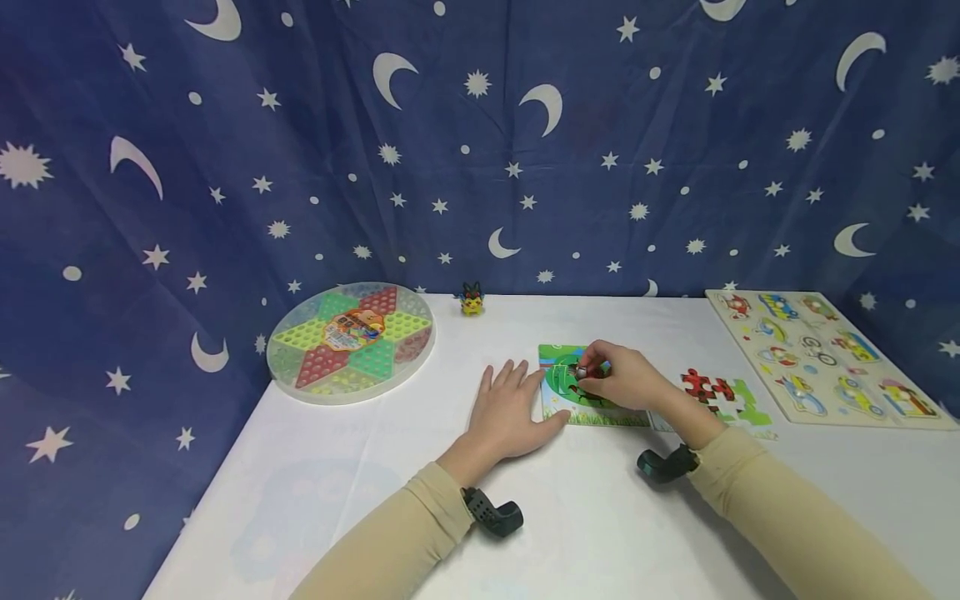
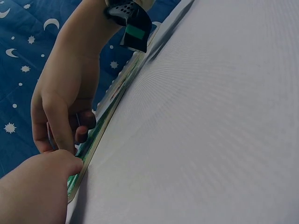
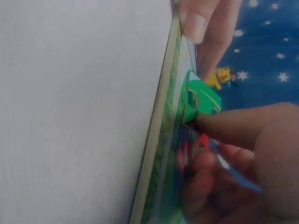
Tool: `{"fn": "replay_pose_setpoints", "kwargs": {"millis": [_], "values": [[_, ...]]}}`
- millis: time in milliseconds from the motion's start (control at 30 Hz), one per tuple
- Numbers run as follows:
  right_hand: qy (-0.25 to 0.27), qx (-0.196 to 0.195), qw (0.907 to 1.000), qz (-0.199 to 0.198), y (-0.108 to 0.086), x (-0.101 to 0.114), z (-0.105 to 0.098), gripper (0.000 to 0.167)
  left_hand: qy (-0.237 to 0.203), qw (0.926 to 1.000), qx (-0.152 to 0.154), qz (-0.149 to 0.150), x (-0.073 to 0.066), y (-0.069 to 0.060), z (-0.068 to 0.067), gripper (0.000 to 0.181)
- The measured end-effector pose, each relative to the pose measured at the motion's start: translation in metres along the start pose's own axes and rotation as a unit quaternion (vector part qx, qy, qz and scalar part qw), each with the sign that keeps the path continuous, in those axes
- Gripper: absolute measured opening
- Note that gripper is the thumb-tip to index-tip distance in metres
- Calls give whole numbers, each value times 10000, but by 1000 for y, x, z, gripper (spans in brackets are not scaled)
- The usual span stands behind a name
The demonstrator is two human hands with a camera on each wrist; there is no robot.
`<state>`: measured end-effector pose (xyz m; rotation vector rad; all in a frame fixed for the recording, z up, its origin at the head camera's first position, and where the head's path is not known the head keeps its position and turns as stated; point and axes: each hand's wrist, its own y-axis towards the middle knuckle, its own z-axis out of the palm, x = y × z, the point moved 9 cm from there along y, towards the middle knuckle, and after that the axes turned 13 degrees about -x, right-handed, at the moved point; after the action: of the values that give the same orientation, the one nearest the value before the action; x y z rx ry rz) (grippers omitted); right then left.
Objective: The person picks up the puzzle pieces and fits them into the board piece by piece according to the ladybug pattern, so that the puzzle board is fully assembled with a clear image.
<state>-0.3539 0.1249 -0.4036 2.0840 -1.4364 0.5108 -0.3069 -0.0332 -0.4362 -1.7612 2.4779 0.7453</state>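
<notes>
A jigsaw board (image 1: 600,417) with a green leaf picture and a grass border lies on the table. My left hand (image 1: 506,412) rests palm down at its left side, fingers straight, thumb on the board's near left edge. Above the board, my right hand (image 1: 626,377) pinches a green puzzle piece (image 3: 203,95), which stands tilted up from the picture in the right wrist view. Part of that piece is hidden by the fingers. Right of the board, red and green puzzle pieces (image 1: 697,385) lie loosely joined on a second flat panel, partly behind my right wrist.
A round Chinese checkers set (image 1: 352,343) lies at the left. A small yellow figurine (image 1: 472,299) stands at the table's back edge. At the right lies a wooden picture board (image 1: 825,358) with vehicles. A blue star-and-moon curtain (image 1: 465,208) hangs behind the white table (image 1: 570,525).
</notes>
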Motion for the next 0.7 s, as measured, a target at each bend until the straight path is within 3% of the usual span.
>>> {"fn": "replay_pose_setpoints", "kwargs": {"millis": [333, 700], "values": [[82, -101, 9999, -50, -1, 8, 12, 16, 19, 10000, -3, 11, 0, -1, 1, 81], [293, -173, 9992, 208, -5, 3, 17, 21, 82, 10000, 25, 33, -1, -1, 0, 81]]}}
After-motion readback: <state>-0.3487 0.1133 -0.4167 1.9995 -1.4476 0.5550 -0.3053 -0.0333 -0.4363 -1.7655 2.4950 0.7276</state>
